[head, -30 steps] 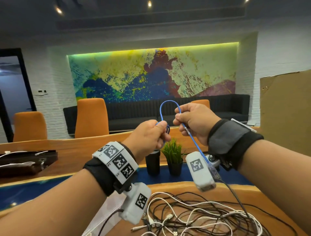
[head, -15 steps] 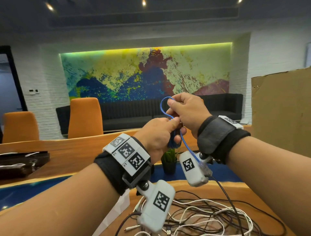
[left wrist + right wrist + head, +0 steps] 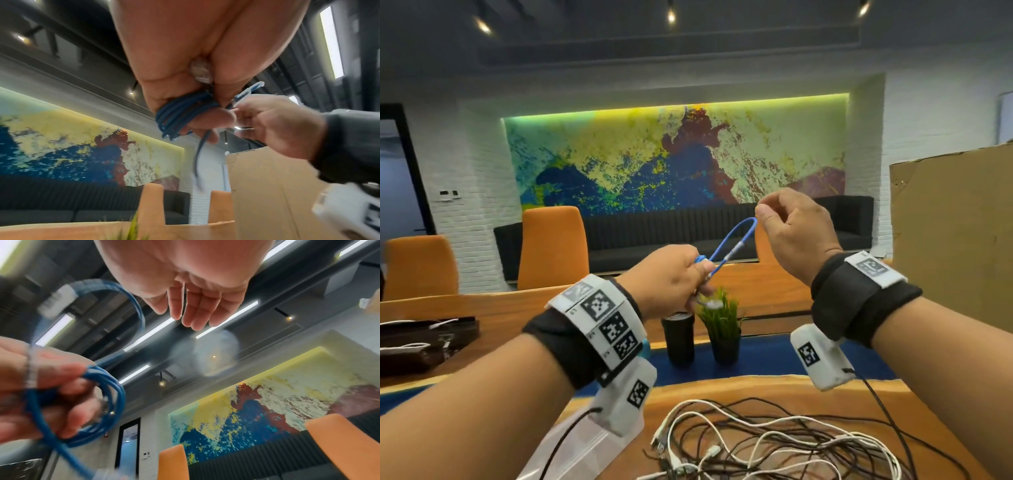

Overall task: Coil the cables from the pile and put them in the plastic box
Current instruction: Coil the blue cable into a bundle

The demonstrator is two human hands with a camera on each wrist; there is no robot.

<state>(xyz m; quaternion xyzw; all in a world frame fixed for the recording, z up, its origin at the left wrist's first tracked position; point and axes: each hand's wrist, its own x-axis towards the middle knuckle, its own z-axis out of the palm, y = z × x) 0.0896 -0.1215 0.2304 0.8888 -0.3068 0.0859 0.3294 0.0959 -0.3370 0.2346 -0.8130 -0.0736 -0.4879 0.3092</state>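
Observation:
I hold a blue cable [image 3: 732, 236] at chest height above the table. My left hand [image 3: 671, 277] grips its coiled turns [image 3: 179, 116], which wrap round the fingers [image 3: 51, 386]. A short loop stands up and right from the coil, and a pale connector [image 3: 710, 304] hangs just below the fist. My right hand [image 3: 763, 214] sits at the top of that loop. In the right wrist view its fingers [image 3: 193, 313] hang loosely curled with nothing between them. The pile of black and white cables [image 3: 774, 445] lies on the wooden table [image 3: 756, 387] below. A translucent plastic box edge [image 3: 571, 452] shows under my left forearm.
A black cup [image 3: 678, 339] and a small potted plant [image 3: 722, 322] stand beyond the pile. A cardboard sheet [image 3: 955, 240] rises at the right. A dark tray with white cables [image 3: 421, 339] lies far left. Orange chairs [image 3: 551, 246] line the table's far side.
My right hand has moved up and to the right, away from the left hand, and no longer pinches the cable. The long free end has been taken up into the coil.

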